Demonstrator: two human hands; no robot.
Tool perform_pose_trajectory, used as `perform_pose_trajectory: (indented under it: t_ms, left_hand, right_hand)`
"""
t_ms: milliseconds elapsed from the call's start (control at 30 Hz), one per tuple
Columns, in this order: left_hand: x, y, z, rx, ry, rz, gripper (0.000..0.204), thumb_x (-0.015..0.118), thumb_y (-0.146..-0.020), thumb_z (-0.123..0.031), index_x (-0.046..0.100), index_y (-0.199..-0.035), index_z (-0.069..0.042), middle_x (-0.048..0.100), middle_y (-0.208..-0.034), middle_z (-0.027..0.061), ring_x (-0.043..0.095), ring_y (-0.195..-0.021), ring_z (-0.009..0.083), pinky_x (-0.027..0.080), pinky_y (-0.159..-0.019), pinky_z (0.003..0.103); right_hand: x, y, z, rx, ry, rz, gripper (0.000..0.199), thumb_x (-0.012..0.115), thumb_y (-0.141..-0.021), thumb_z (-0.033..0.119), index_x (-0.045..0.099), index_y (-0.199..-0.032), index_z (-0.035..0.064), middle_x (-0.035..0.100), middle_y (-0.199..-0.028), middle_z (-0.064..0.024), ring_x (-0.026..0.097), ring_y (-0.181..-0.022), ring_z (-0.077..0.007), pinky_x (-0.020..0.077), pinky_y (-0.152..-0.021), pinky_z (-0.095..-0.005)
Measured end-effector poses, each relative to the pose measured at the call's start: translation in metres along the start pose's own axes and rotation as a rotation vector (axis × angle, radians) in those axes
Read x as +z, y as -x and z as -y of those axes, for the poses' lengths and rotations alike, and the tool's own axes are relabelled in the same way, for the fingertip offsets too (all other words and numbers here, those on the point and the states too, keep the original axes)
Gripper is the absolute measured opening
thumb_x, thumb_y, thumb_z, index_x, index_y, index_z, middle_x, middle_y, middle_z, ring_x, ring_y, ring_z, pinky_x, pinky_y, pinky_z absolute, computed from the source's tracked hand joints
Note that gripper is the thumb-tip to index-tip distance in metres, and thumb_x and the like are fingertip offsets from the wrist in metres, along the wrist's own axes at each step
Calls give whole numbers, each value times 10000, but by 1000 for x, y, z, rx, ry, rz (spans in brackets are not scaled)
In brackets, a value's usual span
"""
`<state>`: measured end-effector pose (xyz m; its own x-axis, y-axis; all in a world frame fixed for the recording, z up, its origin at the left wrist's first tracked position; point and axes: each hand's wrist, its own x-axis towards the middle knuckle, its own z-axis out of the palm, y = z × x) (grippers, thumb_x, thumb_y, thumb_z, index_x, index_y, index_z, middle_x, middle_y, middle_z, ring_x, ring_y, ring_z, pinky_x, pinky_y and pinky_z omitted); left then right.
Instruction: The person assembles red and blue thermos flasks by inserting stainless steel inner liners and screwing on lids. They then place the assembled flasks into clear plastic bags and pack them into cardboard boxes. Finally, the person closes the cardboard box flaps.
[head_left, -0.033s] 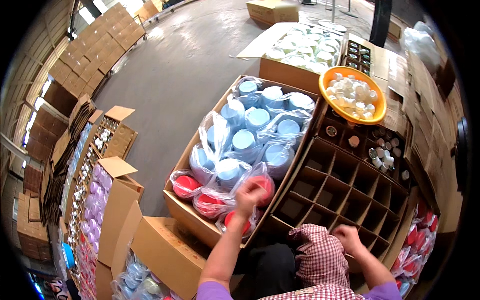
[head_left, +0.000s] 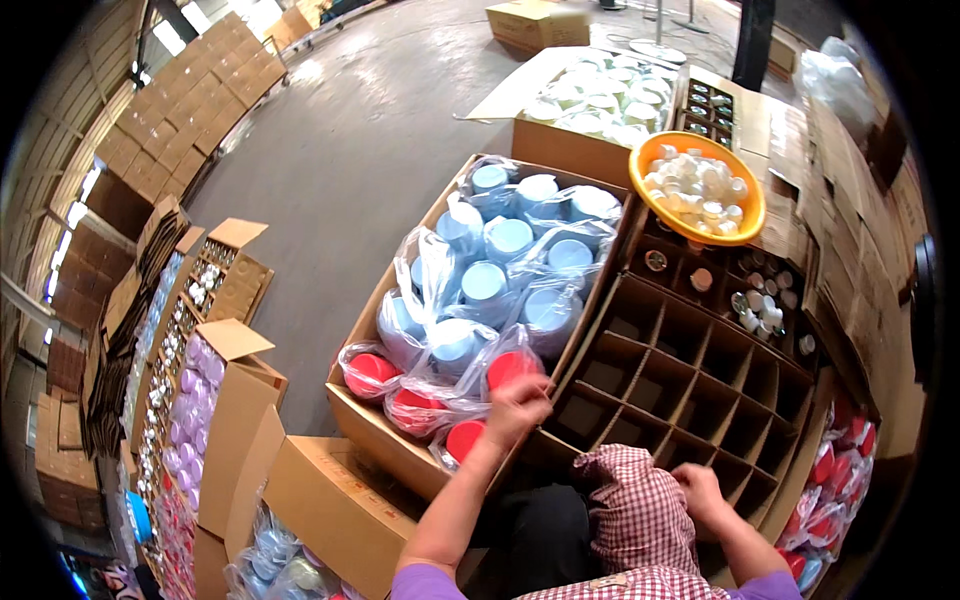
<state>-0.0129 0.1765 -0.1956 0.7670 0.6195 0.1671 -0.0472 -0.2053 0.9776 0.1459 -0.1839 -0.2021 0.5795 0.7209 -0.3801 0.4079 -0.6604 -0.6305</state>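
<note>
My left hand hangs over the near right corner of an open carton, beside a red-lidded jar. Its fingers are curled together; whatever they hold, if anything, is too small to make out. Rows of jars with light-blue lids fill most of this carton, wrapped in clear plastic bags, with several red-lidded ones along the near end. Close to the red checked cloth over my knee is my right hand, its fingers bent inward and partly hidden. It lies at the near edge of a divided carton.
A yellow basin of small clear-white pieces rests on the divided carton's far part, near small bottles. Beyond is a box of pale-lidded jars. Bagged red-lidded jars stand at right. Cartons of purple-lidded jars line the left.
My left hand has shifted right and toward me, off the red-lidded jar, whose lid shows more fully. My right hand has moved slightly nearer to me. The whole view has shifted a little.
</note>
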Motion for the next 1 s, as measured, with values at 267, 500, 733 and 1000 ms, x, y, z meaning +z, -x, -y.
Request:
perform_pose_trajectory:
  t_ms: [267, 500, 733, 1000]
  left_hand:
    - [64, 61, 86, 74, -1038, 704, 125, 561, -718, -178, 644, -811, -162, 665, -797, 50, 614, -861, 249, 437, -739, 440]
    - [52, 39, -30, 101, -891, 773, 182, 605, -696, -80, 665, -864, -114, 641, -795, 133, 621, -817, 320, 489, -708, 418]
    - [37, 51, -206, 389, -990, 652, 238, 656, -612, 21, 634, -823, -86, 622, -778, 139, 614, -785, 328, 503, -689, 392]
    - [-15, 153, -450, 948, -1073, -41, 236, 738, -646, -236, 591, -739, -77, 539, -618, 78, 510, -558, 260, 397, -544, 374]
  right_hand:
    - [68, 25, -90, -289, 442, -212, 92, 538, -758, 174, 574, -798, 101, 605, -780, -99, 614, -796, -294, 498, -646, -412]
    - [-13, 85, -42, -401, 283, -454, 61, 557, -724, 122, 607, -744, 95, 629, -725, -84, 634, -745, -276, 505, -639, -394]
    - [-72, 144, 19, -597, 231, -688, 96, 587, -711, 79, 648, -783, 100, 634, -698, -68, 636, -697, -243, 507, -624, -358]
    - [-232, 236, 165, -1121, 311, -971, 221, 687, -695, 176, 637, -899, 105, 623, -751, -30, 620, -710, -191, 496, -616, -340]
